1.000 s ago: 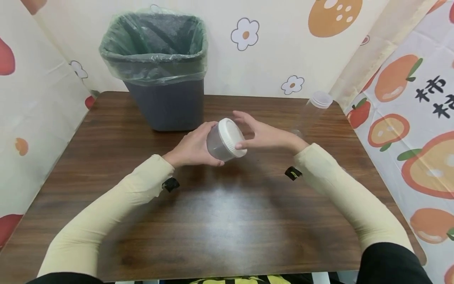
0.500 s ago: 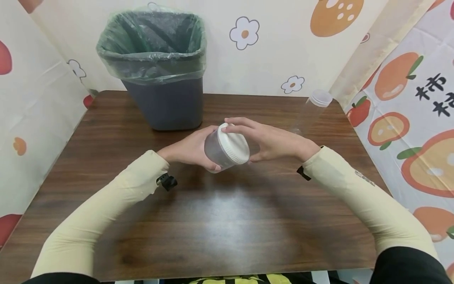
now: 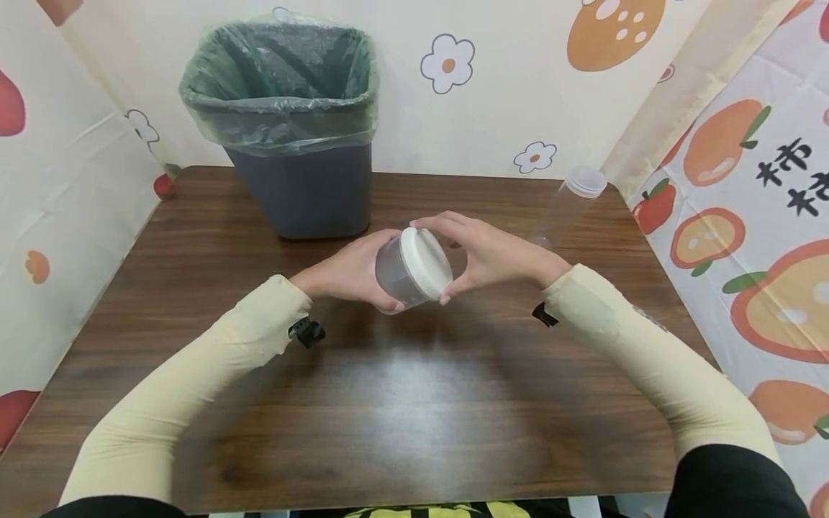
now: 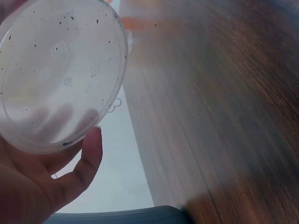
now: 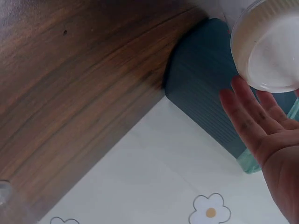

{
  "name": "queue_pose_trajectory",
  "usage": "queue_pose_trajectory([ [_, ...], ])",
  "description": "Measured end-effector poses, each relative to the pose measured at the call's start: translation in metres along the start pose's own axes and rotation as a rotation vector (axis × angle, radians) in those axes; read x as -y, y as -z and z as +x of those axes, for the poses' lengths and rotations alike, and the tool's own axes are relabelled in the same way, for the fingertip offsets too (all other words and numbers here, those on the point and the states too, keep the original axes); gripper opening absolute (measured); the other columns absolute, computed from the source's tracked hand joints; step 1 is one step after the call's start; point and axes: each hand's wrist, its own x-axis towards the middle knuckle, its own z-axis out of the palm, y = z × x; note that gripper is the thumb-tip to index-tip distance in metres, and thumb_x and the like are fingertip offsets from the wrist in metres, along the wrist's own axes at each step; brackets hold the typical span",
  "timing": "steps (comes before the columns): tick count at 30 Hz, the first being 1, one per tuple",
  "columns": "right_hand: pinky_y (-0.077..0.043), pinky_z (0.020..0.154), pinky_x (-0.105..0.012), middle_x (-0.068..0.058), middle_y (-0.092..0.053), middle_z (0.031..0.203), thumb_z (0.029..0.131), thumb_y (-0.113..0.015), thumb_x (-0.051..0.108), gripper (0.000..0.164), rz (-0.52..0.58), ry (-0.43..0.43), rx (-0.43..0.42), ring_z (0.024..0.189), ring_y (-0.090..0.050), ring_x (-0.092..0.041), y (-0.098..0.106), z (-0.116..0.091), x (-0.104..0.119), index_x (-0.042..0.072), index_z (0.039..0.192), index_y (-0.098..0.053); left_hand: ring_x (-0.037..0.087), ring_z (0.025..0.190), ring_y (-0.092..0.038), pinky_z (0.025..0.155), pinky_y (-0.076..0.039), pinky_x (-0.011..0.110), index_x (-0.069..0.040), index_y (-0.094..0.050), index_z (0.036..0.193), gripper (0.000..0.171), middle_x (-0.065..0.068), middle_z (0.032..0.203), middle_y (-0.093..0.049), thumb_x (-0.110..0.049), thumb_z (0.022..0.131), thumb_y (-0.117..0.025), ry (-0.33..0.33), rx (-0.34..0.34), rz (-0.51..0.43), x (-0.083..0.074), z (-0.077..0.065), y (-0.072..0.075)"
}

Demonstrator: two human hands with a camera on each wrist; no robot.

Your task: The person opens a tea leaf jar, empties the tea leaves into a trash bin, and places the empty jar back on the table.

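A clear, squat plastic jar (image 3: 393,270) with a ribbed white screw lid (image 3: 427,263) is held tilted above the table, its lid facing right. My left hand (image 3: 352,272) grips the jar's body from the left. Thumb and fingers of my right hand (image 3: 492,253) span the lid, touching its rim at top and bottom. The left wrist view shows the jar's base (image 4: 63,70), flecked with dark specks, and fingers visible through the plastic. In the right wrist view, fingertips (image 5: 239,84) meet the edge of the lid (image 5: 273,53).
Behind the left hand stands a dark bin (image 3: 311,191) lined with a green bag (image 3: 278,124). A tall clear container (image 3: 558,216) with a whitish cap is at the back right of the wooden table (image 3: 401,432). Printed cloth walls border the back and sides.
My right hand has come onto the lid, reached across its top, then drawn back with thumb and fingers at the rim. The jar has shifted slightly down, still in my left hand.
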Motion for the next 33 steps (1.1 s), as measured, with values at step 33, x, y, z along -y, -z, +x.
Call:
queue_pose_trajectory([
  [33,-0.038,0.101,-0.041,-0.001,-0.016,0.155,0.062,-0.079,0.062,0.118,-0.081,0.042,0.038,0.135,-0.032,-0.020,-0.011,-0.009,-0.002,0.020,0.153,-0.016,0.019,0.103,-0.054,0.084,-0.048,0.036,-0.006,-0.043,0.134,0.091,0.004,0.117,-0.055,-0.026,0.058,-0.088,-0.002,0.061,-0.118,0.007,0.000,0.000],
])
